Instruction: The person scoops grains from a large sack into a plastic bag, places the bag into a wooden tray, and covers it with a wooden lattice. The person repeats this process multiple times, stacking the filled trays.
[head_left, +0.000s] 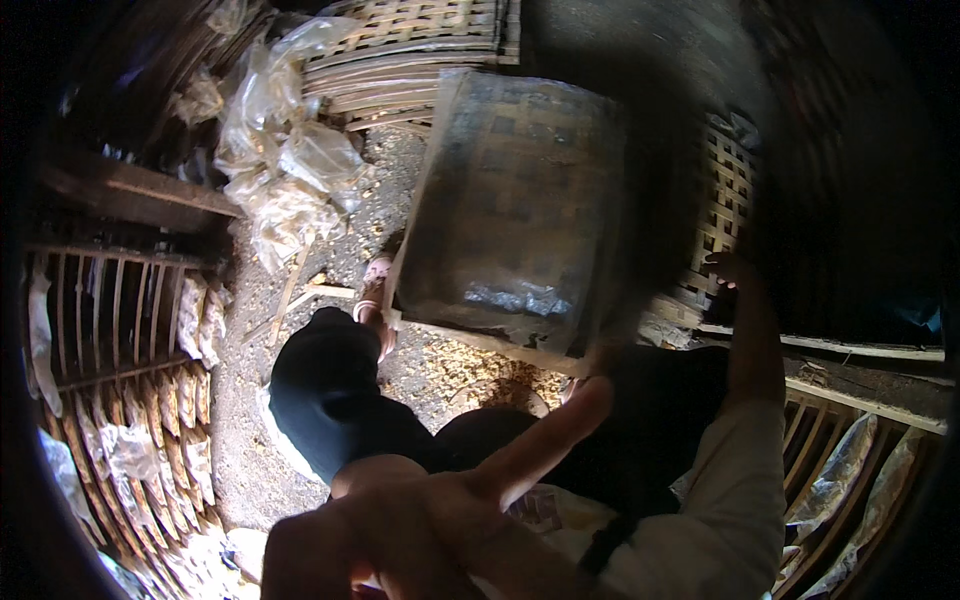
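Observation:
My left hand (420, 517) is raised close to the camera at the bottom, large and shadowed. One digit stretches up to the right, apart from the rest. Nothing shows in this hand, though part of it leaves the frame. Lower on the right, my right arm reaches forward. My right hand (724, 270) is beside an upright woven bamboo lattice (724, 195); shadow hides whether it grips anything. Before my knees is a rectangular woven panel (517, 202) covered with cloudy plastic sheet, its near edge between my legs.
Crumpled clear plastic (292, 165) lies at the upper left, near stacked bamboo trays (382, 90). Slatted racks with plastic-wrapped pieces stand at left (142, 435) and right (847, 480). Thin wood strips (292, 292) and yellowish grains (465, 367) litter the floor. The upper right is dark.

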